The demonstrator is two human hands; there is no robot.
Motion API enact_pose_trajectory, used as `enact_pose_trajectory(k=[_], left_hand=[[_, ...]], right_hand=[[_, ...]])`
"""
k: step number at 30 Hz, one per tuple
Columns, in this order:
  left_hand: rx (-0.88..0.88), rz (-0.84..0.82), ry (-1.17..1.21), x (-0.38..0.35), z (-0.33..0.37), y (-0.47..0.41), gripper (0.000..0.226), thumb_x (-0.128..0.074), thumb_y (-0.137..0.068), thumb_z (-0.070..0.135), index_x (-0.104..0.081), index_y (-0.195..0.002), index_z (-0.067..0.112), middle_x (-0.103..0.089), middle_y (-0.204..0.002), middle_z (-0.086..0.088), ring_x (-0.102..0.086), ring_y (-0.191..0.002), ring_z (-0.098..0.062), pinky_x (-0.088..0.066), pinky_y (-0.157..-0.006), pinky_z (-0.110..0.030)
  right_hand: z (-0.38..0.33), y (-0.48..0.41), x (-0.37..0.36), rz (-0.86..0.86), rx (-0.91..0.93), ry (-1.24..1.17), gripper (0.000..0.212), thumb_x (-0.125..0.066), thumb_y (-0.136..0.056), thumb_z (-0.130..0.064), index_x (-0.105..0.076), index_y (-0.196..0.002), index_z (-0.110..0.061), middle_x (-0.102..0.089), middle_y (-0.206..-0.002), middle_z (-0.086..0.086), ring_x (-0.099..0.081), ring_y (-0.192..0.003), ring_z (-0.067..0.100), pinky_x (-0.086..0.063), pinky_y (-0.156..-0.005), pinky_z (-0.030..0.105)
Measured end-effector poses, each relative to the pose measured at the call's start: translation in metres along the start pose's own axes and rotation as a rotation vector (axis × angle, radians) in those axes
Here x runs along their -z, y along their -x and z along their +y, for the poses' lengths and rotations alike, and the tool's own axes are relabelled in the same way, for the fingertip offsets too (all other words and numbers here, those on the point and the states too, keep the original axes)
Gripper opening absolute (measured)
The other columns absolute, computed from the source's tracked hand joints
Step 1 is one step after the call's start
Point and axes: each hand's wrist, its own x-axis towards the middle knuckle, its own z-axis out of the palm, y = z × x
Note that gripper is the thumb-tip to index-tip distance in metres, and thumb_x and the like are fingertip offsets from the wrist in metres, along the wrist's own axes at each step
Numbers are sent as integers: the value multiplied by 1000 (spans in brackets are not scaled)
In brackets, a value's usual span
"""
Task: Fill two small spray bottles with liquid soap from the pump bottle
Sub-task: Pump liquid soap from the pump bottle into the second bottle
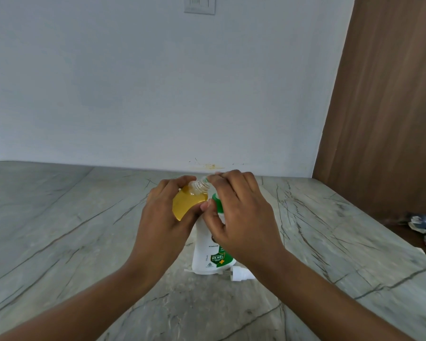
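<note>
OK, L hand [162,217] grips tilted spray bottle [187,203]; R hand [241,217] curled over pump bottle [204,252] top, grip unclear. Count: 1 of each bottle, 1 loose cap [240,275].

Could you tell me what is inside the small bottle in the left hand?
Yellow liquid fills the small bottle nearly to its clear threaded neck. The left hand covers its base, so the bottom is hidden.

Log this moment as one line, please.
left hand: holds yellow-filled spray bottle, uncapped | right hand: fingers at its neck | pump bottle: upright | spray head: lying beside it
</note>
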Motion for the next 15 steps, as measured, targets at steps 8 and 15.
enact_pose_trajectory(k=[8, 15], left_hand=[[6, -1, 0, 1, 1, 0, 40, -65, -80, 31, -56, -118, 25, -57, -106, 11, -53, -100, -13, -36, -74, -14], [-3, -5, 5, 0, 1, 1, 39, -62, -80, 34, -55, -118, 26, -56, -107, 11, -53, -100, -12, -39, -75, -16]], right_hand=[[0, 0, -1, 14, -1, 1, 33, -48, -84, -25, -65, -104, -6, -62, -96, 6, -47, -91, 15, -47, -59, 21], [0, 1, -2, 41, -4, -22, 31, -47, -89, -27, -65, -103, -6, -62, -96, 6, -48, -91, 14, -47, -59, 21]])
